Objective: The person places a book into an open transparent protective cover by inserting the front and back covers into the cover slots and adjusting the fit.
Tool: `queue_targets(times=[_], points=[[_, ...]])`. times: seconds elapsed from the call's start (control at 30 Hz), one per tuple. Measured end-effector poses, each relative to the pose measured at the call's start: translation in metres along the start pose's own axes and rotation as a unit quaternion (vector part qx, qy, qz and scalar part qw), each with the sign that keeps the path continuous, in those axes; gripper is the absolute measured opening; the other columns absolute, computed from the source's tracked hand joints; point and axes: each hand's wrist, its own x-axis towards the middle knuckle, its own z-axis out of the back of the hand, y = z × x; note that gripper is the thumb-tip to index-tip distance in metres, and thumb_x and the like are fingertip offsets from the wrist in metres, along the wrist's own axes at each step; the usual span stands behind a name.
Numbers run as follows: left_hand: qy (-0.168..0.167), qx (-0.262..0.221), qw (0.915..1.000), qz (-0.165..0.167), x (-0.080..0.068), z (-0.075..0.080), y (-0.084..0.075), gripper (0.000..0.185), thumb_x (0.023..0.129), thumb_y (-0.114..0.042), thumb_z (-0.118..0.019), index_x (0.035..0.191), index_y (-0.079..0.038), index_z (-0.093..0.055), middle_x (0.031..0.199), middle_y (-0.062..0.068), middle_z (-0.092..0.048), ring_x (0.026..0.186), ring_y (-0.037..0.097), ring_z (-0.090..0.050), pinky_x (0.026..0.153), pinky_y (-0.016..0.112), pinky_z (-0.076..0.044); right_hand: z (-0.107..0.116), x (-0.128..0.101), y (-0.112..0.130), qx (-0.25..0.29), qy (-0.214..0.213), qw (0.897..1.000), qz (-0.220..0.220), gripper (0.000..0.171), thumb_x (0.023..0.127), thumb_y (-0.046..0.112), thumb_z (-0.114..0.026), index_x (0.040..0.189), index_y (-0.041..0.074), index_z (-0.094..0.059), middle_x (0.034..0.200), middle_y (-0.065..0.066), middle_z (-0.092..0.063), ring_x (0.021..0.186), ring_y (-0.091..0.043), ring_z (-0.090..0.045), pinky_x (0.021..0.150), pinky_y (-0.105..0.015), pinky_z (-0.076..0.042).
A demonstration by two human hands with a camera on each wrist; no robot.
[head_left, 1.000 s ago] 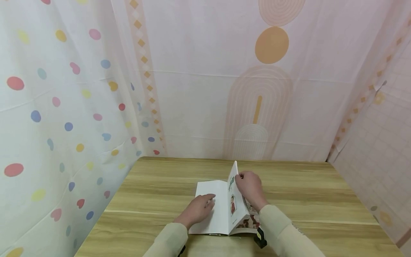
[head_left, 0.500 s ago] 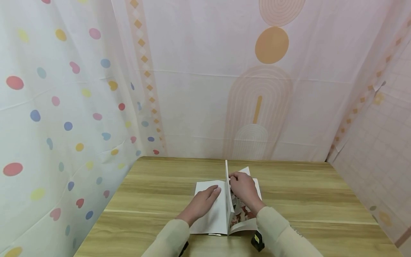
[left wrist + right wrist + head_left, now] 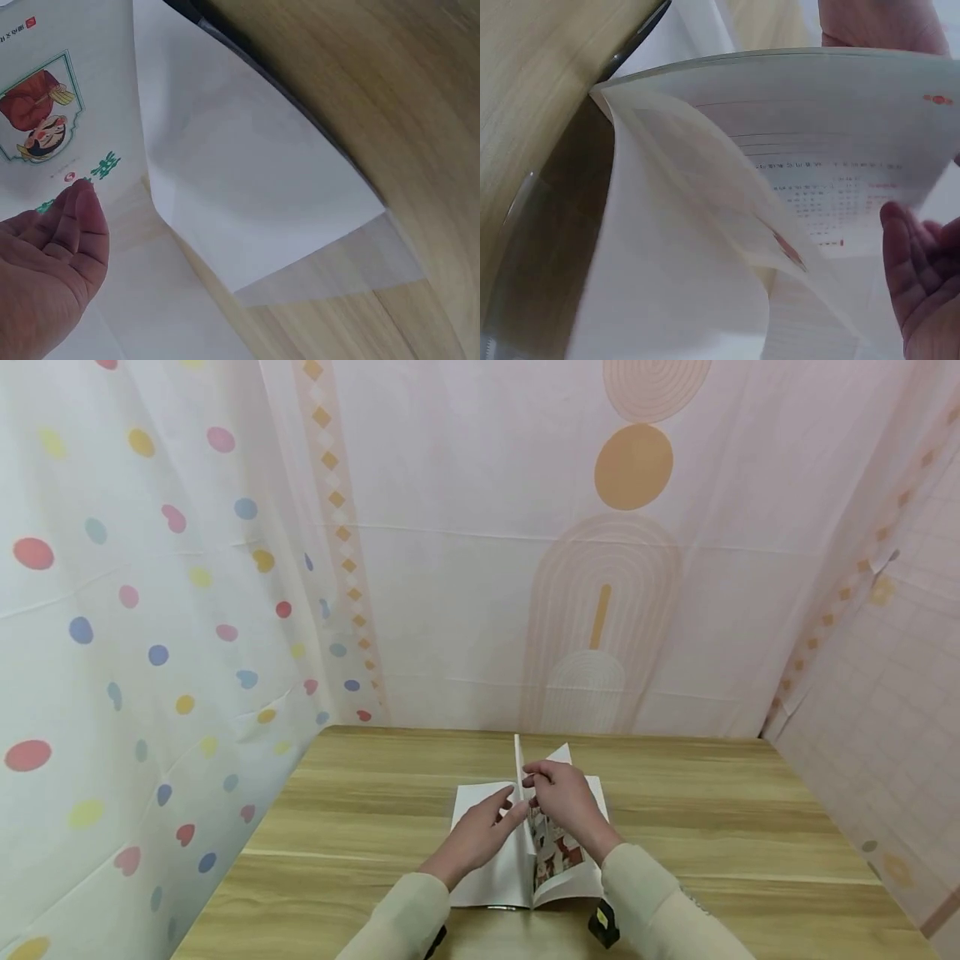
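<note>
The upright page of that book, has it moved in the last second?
Yes. The upright page, held by the right hand, has swung leftward against the table's far edge, from leaning right to standing nearly vertical, toward the left hand.

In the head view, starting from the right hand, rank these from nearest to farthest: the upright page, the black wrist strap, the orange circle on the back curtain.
From the right hand:
1. Upright white page of the open booklet, at its fingertips, just left.
2. Black wrist strap, near the table's front edge, under the right sleeve.
3. Orange circle on the pink back curtain, high up behind the table.
</note>
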Motion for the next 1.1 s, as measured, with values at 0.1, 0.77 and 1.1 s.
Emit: queue_targets(times=[0.1,0.77,1.1], points=[[-0.010,-0.007,0.9999,-0.002,0.000,0.002,0.000,0.069,0.103,-0.055,-0.041,0.149,-0.002,-0.042,0.123,0.013,-0.062,0.102,0.026,-0.062,0.083,0.045,-0.051,0.002,0.001,0.001,0.002,-0.015,1.000,0.021,0.030,0.099,0.006,-0.046,0.119,0.003,-0.068,0.098,-0.007,-0.072,0.072,-0.018,-0.067,0.057,-0.028,-0.050],[-0.084,-0.036,0.9955,0.024,0.000,0.017,0.009,0.059,0.102,-0.056,-0.042,0.121,-0.006,-0.066,0.104,0.009,-0.071,0.094,0.024,-0.065,0.080,0.043,-0.053,0.048,-0.009,-0.058,-0.114,-0.043,0.984,-0.127,0.056,0.099,0.027,-0.050,0.134,-0.017,-0.048,0.135,-0.033,-0.052,0.123,-0.050,-0.049,0.100,-0.057,-0.042],[-0.134,-0.026,0.9872,0.082,-0.001,0.024,0.026,0.026,0.096,-0.027,-0.065,0.098,0.000,-0.066,0.075,0.003,-0.056,0.065,0.015,-0.048,0.058,0.031,-0.042,0.034,-0.007,-0.054,-0.053,-0.030,0.990,-0.131,0.033,0.099,0.025,-0.052,0.072,0.006,-0.056,0.063,-0.001,-0.047,0.057,-0.016,-0.043,0.051,-0.029,-0.037]])
